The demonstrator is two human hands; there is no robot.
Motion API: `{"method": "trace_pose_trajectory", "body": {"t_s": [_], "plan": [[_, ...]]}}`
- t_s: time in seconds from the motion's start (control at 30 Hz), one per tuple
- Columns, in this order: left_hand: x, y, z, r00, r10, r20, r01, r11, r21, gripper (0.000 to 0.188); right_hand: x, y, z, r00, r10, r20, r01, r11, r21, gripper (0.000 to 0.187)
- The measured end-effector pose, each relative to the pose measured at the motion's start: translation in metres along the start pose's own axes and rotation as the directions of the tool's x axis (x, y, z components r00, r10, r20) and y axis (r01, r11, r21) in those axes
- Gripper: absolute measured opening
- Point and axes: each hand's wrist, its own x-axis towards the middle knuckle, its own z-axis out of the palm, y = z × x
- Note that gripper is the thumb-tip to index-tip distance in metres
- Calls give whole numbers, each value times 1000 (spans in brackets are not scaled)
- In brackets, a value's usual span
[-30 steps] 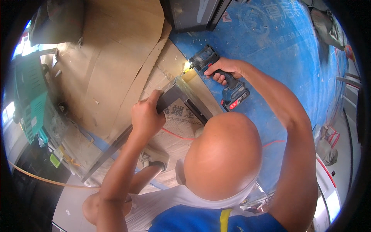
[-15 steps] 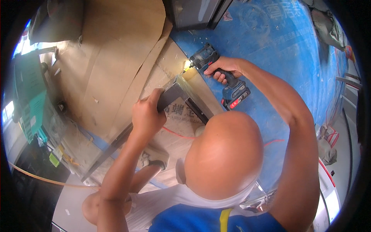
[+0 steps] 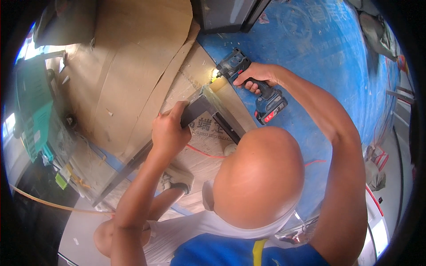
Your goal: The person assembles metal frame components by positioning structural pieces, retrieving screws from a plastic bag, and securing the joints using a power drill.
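Note:
My left hand (image 3: 170, 133) is closed around a dark grey metal frame (image 3: 195, 110), near its corner. The frame's long bar runs down to the lower left, and another side reaches toward my bent knee (image 3: 259, 177), which hides part of it. In my right hand (image 3: 259, 77) is a dark blue cordless drill (image 3: 233, 64) with a red-marked battery (image 3: 271, 111). Its lamp is lit, and its nose points left, just past the frame's corner. Whether the bit touches the frame or a screw is too bright and small to tell.
Brown cardboard (image 3: 128, 75) covers the floor at left, a blue protective sheet (image 3: 306, 57) at right. A dark framed panel (image 3: 222, 15) stands at the top. Far left is a green tool-like object (image 3: 35, 111). A thin red cord (image 3: 204, 153) runs under the frame.

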Motion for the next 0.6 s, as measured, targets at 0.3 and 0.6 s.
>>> {"method": "trace_pose_trajectory", "body": {"t_s": [0.3,0.6], "plan": [[-1,-7,5,999,30,-22,-31,999,-27,53,1,5,3,1000,15,2,-15,997,79,15],[0,-4,4,999,34,-26,-34,999,-27,51,4,8,2,1000,6,-23,-4,996,84,13]]}}
